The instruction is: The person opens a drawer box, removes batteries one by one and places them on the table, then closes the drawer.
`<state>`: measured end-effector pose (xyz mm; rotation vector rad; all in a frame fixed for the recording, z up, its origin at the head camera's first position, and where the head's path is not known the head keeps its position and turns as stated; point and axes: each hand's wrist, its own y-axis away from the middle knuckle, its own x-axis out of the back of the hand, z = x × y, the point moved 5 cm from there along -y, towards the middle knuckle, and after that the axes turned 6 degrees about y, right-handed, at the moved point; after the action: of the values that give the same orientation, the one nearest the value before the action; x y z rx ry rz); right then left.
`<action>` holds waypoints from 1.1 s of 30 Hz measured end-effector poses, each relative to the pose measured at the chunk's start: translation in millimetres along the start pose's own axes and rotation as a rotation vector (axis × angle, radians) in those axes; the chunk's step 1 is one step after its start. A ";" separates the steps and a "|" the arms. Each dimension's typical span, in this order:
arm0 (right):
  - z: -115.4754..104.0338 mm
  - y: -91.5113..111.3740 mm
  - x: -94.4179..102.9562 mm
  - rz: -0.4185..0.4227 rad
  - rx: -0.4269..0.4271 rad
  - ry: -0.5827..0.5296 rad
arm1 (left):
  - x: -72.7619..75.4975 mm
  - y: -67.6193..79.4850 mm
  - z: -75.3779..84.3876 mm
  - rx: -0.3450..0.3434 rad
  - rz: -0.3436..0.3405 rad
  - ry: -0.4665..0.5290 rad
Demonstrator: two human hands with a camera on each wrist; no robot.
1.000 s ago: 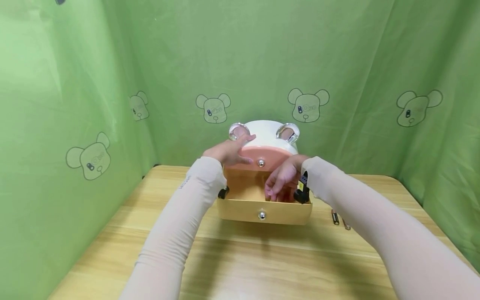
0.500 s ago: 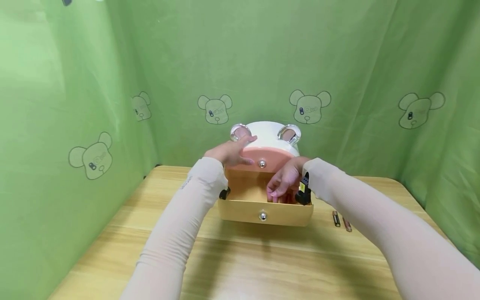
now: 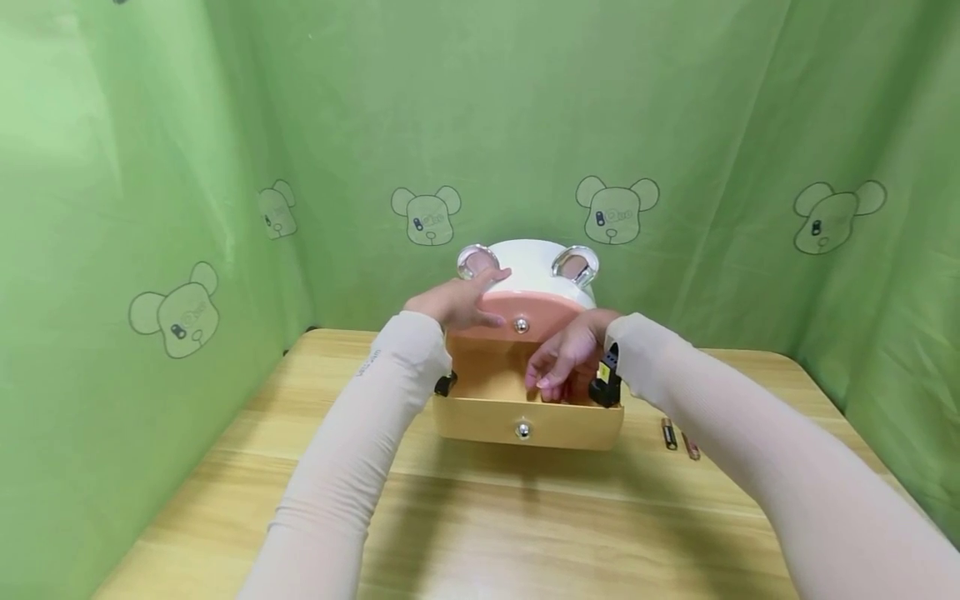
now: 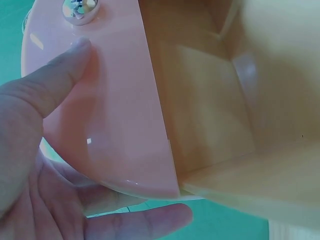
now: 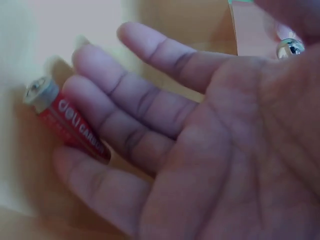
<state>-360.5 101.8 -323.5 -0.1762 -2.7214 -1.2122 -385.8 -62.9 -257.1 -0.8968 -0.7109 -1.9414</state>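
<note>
the green curtain (image 3: 480,108) stands behind and on both sides of the wooden table (image 3: 480,525). the box (image 3: 528,265), white with two ears, stands toward the back of the table; its place matches that of a second ago. lower drawer (image 3: 472,421): yellow, pulled out; contains the right hand's fingers and one battery. upper drawer (image 3: 558,312): pink, pushed in; contents not visible.

left hand (image 3: 457,302): spread wide at the left side of the box, thumb laid on the pink front; unchanged in place, which appears to steady the box. right hand (image 3: 570,354): reaches into the lower drawer, fingers loosely spread and nearly straight. change: the index finger stands further from the thumb than half a second ago. judged effect: no firm hold on the battery.

red battery (image 5: 75,122): located inside the lower drawer, beside the ring and little fingertips; firm contact cannot be confirmed. dark battery (image 3: 669,433) and reddish battery (image 3: 691,447): on the table, right of the box, next to each other.
</note>
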 end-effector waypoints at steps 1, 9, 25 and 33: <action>-0.8 1.3 0.1 0.006 0.001 -0.001 | 0.1 -0.1 0.0 0.003 -0.001 0.002; -5.6 11.0 -1.8 0.040 0.036 -0.033 | 0.6 -0.5 2.5 -0.012 -0.002 0.007; -6.0 22.9 -1.7 0.206 0.092 -0.005 | -0.9 0.9 1.4 -0.013 -0.001 0.013; -11.3 25.7 -1.7 0.236 0.133 0.046 | -1.0 1.2 1.4 -0.013 -0.002 0.025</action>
<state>-353.3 110.4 -297.7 -0.4337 -2.6388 -0.9570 -384.0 -61.9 -256.9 -0.8787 -0.6852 -1.9579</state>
